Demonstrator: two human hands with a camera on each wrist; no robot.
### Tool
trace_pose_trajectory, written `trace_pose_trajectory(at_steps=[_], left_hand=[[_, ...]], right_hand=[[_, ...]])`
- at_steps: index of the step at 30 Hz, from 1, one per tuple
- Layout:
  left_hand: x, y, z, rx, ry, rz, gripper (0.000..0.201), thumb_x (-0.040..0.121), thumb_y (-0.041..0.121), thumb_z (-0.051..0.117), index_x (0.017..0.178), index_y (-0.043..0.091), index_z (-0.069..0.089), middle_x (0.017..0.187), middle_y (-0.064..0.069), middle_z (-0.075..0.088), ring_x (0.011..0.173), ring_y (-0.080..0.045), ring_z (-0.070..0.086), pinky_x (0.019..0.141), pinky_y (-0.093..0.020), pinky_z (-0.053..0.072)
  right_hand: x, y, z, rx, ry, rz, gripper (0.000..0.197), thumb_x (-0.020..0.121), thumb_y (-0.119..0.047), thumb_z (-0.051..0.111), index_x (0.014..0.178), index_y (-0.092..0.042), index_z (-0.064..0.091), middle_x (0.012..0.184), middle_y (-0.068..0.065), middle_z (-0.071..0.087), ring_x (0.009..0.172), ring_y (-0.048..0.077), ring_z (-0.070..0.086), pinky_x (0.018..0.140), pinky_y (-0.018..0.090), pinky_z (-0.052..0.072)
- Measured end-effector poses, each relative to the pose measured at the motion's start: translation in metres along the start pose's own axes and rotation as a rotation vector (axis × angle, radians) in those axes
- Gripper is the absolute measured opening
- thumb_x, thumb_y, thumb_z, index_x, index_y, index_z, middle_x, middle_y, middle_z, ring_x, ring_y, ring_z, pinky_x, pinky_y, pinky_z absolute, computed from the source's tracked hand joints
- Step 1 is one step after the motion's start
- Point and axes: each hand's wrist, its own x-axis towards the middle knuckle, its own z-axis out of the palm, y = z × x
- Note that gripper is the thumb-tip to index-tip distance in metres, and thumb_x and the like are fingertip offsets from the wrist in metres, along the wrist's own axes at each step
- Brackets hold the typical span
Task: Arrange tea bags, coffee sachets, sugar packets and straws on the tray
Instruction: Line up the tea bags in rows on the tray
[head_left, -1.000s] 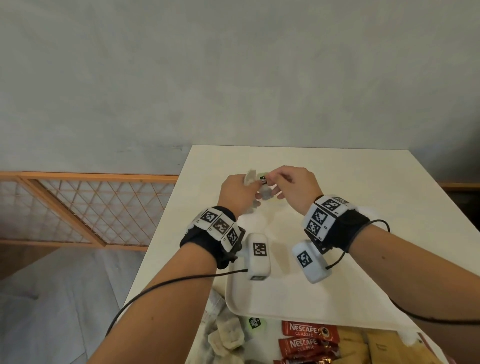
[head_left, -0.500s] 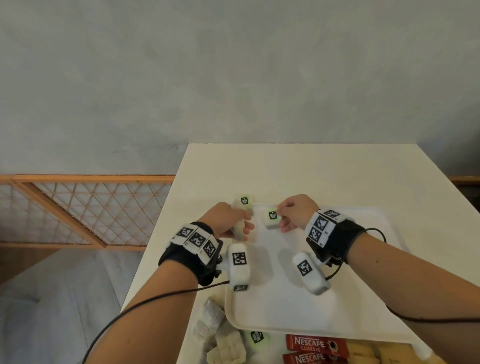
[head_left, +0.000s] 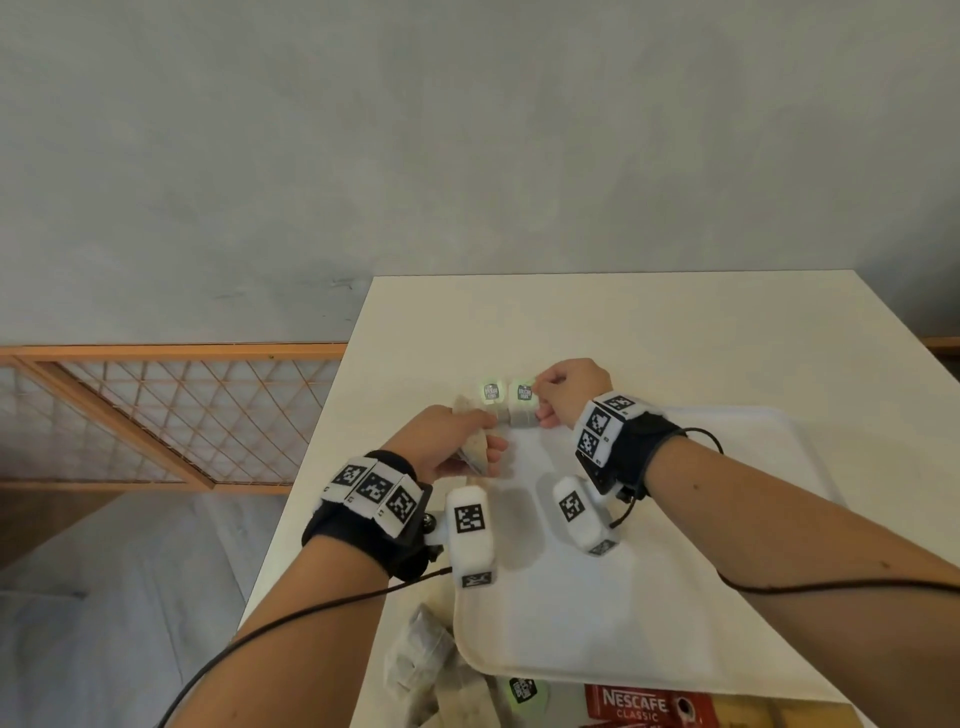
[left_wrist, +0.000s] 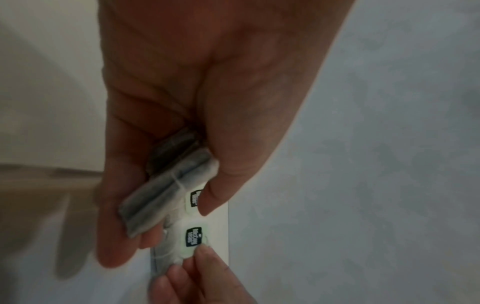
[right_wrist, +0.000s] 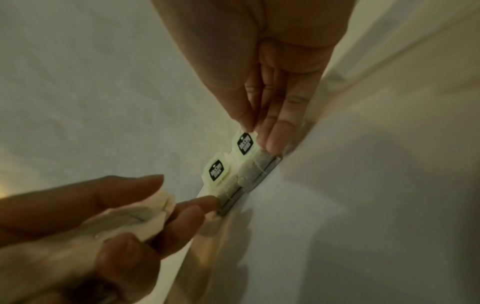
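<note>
**Tea bags lined up at the tray's far-left corner**

The tea-bag step is under way. Two tea bags stand side by side against the far rim of the white tray, green-edged tags up. The right hand pinches the right bag's tag; the left hand grips a spare stack of bags while a fingertip steadies the left one. Next, probably, another bag from that stack goes beside the row. Coffee sachets and loose tea bags wait on the table.

Two tea bags sit side by side at the white tray's far-left corner, green tags up; more bags held nearby.
</note>
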Motion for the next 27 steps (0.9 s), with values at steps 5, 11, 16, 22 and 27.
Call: trace_pose_trajectory(at_steps=[5,11,16,22,27], left_hand=[[-0.008,0.004,0.000,-0.286,-0.088,-0.062,0.024,0.090,-0.003,0.044,0.109,-0.011,0.056,0.099,-0.024,0.065,0.078,-0.028,0.067,0.062,-0.034,0.062],[-0.020,0.005,0.020,-0.357,-0.154,0.053,0.022,0.095,-0.013,0.035,0.092,-0.011,0.057,0.081,-0.018,0.070,0.080,-0.025,0.069,0.065,-0.030,0.059],[-0.028,-0.008,0.042,-0.271,-0.122,0.164,0.017,0.094,-0.013,0.046,0.095,-0.006,0.062,0.074,-0.010,0.068,0.086,-0.027,0.066,0.088,-0.034,0.057],[-0.039,-0.008,0.064,-0.169,-0.081,0.249,0.013,0.094,-0.002,0.057,0.103,0.003,0.065,0.091,-0.009,0.071,0.083,-0.018,0.069,0.078,-0.025,0.059],[-0.036,-0.012,0.076,0.083,0.160,0.399,0.003,0.091,0.006,0.064,0.089,0.007,0.066,0.074,-0.003,0.060,0.063,-0.013,0.057,0.055,-0.023,0.055]], right_hand=[[-0.005,-0.002,-0.005,-0.045,0.032,-0.034,0.012,0.089,-0.014,0.064,0.101,-0.014,0.064,0.091,0.004,0.064,0.074,0.030,0.070,0.071,0.041,0.060],[-0.041,0.005,-0.018,0.102,-0.113,-0.091,0.014,0.094,-0.015,0.057,0.087,-0.018,0.068,0.085,0.005,0.068,0.059,0.017,0.062,0.057,0.029,0.055],[-0.062,0.014,-0.028,0.094,-0.111,-0.128,0.010,0.089,-0.017,0.068,0.098,-0.013,0.068,0.085,0.007,0.068,0.060,0.017,0.064,0.056,0.029,0.056],[-0.073,0.016,-0.054,0.110,-0.057,-0.097,0.008,0.088,-0.011,0.068,0.081,-0.013,0.063,0.076,0.007,0.067,0.059,0.018,0.063,0.061,0.034,0.057],[-0.078,0.020,-0.070,0.087,0.089,-0.047,0.009,0.088,-0.010,0.062,0.083,-0.005,0.057,0.066,0.012,0.068,0.056,0.022,0.067,0.064,0.038,0.061]])
